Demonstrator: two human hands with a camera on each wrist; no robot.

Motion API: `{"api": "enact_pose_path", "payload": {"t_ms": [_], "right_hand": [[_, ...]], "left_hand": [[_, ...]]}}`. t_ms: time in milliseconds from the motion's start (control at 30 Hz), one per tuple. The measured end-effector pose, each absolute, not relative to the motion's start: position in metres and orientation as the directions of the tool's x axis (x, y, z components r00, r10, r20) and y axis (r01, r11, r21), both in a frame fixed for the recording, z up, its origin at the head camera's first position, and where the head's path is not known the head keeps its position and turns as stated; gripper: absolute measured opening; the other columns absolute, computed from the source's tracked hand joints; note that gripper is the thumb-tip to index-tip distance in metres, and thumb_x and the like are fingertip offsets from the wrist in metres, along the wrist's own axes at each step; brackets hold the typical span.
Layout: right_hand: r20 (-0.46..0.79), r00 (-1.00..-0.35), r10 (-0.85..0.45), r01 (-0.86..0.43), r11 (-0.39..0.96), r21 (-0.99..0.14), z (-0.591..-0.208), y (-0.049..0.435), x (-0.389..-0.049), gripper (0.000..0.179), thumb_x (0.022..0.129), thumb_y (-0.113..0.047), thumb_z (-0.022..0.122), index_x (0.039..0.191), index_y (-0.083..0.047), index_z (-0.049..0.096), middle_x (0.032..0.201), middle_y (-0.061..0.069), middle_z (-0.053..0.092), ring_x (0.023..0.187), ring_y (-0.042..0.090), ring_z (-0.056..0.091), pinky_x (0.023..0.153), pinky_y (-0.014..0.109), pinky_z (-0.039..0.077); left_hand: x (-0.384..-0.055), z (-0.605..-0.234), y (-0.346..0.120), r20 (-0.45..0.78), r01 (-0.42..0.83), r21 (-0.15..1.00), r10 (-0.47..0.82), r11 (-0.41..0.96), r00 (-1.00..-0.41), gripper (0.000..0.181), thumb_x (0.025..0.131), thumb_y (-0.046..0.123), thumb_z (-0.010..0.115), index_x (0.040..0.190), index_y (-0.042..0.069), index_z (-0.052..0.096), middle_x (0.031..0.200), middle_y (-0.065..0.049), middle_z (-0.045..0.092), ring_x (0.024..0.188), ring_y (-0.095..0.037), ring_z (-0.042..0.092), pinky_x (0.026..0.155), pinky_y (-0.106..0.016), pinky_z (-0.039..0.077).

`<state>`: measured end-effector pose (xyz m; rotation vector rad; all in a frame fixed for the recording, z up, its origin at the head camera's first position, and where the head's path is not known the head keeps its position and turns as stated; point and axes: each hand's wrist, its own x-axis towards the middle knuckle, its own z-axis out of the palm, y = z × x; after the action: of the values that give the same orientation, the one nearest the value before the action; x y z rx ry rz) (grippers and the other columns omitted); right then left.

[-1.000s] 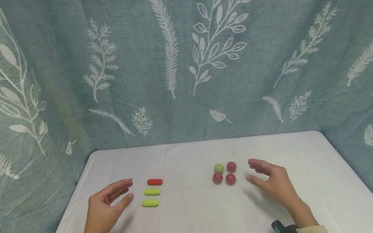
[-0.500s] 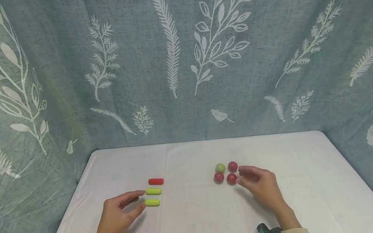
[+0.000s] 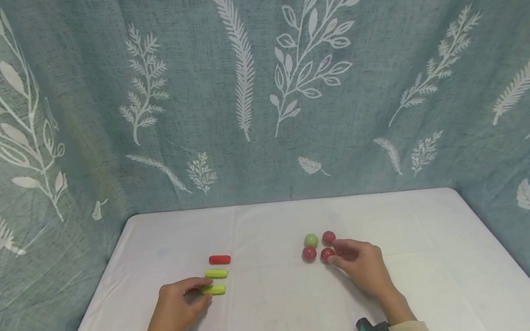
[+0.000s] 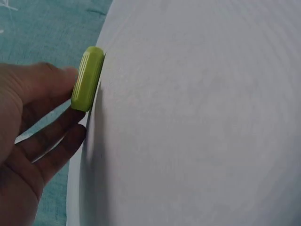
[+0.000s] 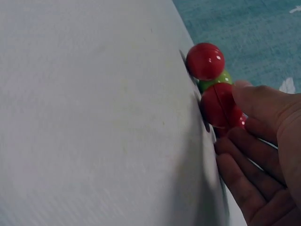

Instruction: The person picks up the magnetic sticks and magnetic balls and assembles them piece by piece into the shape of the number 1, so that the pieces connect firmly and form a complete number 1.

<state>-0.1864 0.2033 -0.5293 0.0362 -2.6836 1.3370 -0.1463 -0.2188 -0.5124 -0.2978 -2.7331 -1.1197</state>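
Observation:
My left hand [image 3: 180, 304] has thumb and forefinger on either side of the nearest lime-green stick [image 3: 215, 290], pinching its left end. Up close in the left wrist view this lime-green stick [image 4: 88, 80] is short and ribbed, with bevelled ends. Just beyond it lie a second lime-green stick [image 3: 216, 274] and a red stick [image 3: 219, 260]. With thumb and forefinger my right hand [image 3: 364, 267] pinches the nearest right red ball [image 3: 327, 254], glossy and seamed in the right wrist view, where the right hand [image 5: 268, 146] partly covers it.
Close around the pinched ball sit a green ball [image 3: 311, 240] and two other red balls, one at the left [image 3: 309, 253] and one behind [image 3: 328, 237]. A white cloth covers the table [image 3: 275, 311]. A leaf-patterned blue-green curtain [image 3: 202, 84] hangs behind and at both sides.
The left hand has come right and nearer, from beside the sticks onto the nearest lime-green one. The right hand has moved left onto the nearest right red ball. The sticks and balls stay put.

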Motion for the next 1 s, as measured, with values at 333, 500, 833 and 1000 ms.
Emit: {"api": "enact_pose_path", "payload": {"t_ms": [333,500,833,1000], "right_hand": [[0.149,-0.989,0.02,-0.096,0.679,-0.728,-0.527,0.197,-0.186,0.036,0.092,-0.02,0.088,0.127,-0.013,0.08,0.121,0.004,0.083,0.121,0.027,0.077,0.108,0.05,0.059],[0.143,-0.99,-0.007,-0.109,0.68,-0.725,-0.52,0.196,-0.181,0.035,0.092,-0.017,0.088,0.126,-0.016,0.08,0.122,0.001,0.083,0.123,0.025,0.076,0.111,0.05,0.057],[0.179,-0.97,-0.164,-0.243,0.664,-0.707,-0.517,0.18,-0.171,0.034,0.088,-0.006,0.088,0.118,-0.021,0.082,0.116,-0.007,0.083,0.115,0.019,0.078,0.104,0.044,0.061],[0.144,-0.973,-0.179,-0.228,0.669,-0.708,-0.521,0.173,-0.17,0.036,0.087,-0.008,0.089,0.12,-0.021,0.081,0.119,-0.006,0.082,0.119,0.02,0.076,0.106,0.046,0.06]], "left_hand": [[-0.149,-0.511,-0.208,0.211,0.254,0.593,0.157,0.764,-0.965,0.027,0.083,-0.007,0.088,0.084,0.018,0.077,0.092,0.007,0.079,0.092,-0.013,0.073,0.089,-0.038,0.063],[-0.145,-0.508,-0.201,0.174,0.221,0.614,0.143,0.758,-0.974,0.026,0.084,-0.008,0.087,0.091,0.015,0.077,0.096,0.005,0.077,0.088,-0.011,0.068,0.082,-0.031,0.061],[-0.129,-0.504,-0.155,0.153,0.167,0.733,0.08,0.659,-0.985,0.032,0.087,-0.009,0.084,0.115,0.007,0.082,0.108,0.0,0.082,0.093,-0.012,0.072,0.085,-0.029,0.062],[-0.122,-0.507,-0.128,0.124,0.136,0.831,0.058,0.539,-0.991,0.027,0.088,-0.009,0.082,0.111,0.006,0.082,0.104,-0.002,0.083,0.087,-0.011,0.072,0.078,-0.022,0.062]]}}
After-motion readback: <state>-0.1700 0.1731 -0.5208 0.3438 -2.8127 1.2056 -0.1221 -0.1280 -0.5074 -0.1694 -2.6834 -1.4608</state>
